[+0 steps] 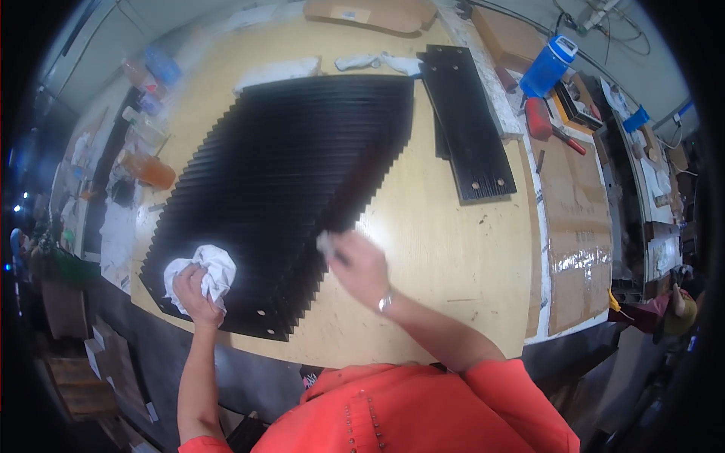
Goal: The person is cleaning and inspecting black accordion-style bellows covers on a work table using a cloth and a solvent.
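Observation:
A long black pleated bellows [264, 174] lies slantwise across the pale wooden table [438, 279], its folds showing as zigzag edges. My left hand [195, 298] is closed on a crumpled white cloth [219, 270] and presses it against the near left end of the bellows, close to an end strip with small holes. My right hand [361, 264], with a band on its wrist, is at the bellows' right folded edge. Its fingers close on a small greyish-white piece [326, 245], too blurred for its kind to show.
Black flat strips with holes [472, 128] lie at the right. Beyond them are a blue jug [549, 66], a red-headed mallet [539, 119] and taped cardboard [578, 226]. An orange bottle [155, 171] lies at the left edge. Another white cloth [377, 62] is behind the bellows.

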Demonstrator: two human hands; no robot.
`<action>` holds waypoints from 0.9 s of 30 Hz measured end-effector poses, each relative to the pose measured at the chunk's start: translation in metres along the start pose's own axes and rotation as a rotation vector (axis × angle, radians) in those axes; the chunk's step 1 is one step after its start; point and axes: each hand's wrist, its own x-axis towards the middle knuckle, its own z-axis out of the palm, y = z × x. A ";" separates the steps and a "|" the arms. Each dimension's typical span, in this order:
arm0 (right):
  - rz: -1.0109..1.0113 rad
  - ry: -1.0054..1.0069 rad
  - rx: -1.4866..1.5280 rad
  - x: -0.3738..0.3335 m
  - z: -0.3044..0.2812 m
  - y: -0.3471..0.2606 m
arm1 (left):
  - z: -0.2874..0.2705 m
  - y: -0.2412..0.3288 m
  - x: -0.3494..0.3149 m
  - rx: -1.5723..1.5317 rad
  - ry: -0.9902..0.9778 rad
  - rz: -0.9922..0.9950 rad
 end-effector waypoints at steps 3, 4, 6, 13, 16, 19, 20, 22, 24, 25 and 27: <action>0.350 0.170 0.140 0.067 0.003 0.006 | 0.003 -0.001 0.000 0.019 -0.024 -0.024; 0.429 0.230 0.177 0.075 0.011 0.014 | 0.003 -0.003 0.000 0.040 -0.028 -0.034; 0.495 0.147 -0.022 0.053 0.015 0.008 | 0.006 -0.002 0.000 0.015 -0.017 -0.011; 0.634 0.272 0.187 0.035 0.007 0.028 | 0.004 0.002 -0.001 0.019 -0.020 -0.014; 0.729 0.367 0.255 0.096 -0.005 0.018 | 0.002 0.001 -0.001 0.031 0.000 0.021; 0.715 0.260 -0.004 0.061 0.023 0.026 | 0.003 -0.001 -0.004 0.030 -0.004 0.018; 0.743 0.191 0.004 0.038 0.030 0.031 | 0.002 -0.003 -0.005 0.037 0.002 0.005; 0.840 0.036 0.119 -0.004 0.031 0.048 | 0.005 -0.003 -0.003 0.029 0.014 0.019; 0.920 0.116 0.362 -0.001 0.026 0.065 | 0.010 -0.002 -0.002 0.002 -0.036 -0.004; 0.888 0.191 0.277 0.024 0.012 0.052 | 0.010 -0.004 -0.003 0.019 -0.056 0.002; 0.845 0.338 0.236 0.090 -0.012 0.022 | 0.005 -0.007 -0.008 0.035 -0.053 0.000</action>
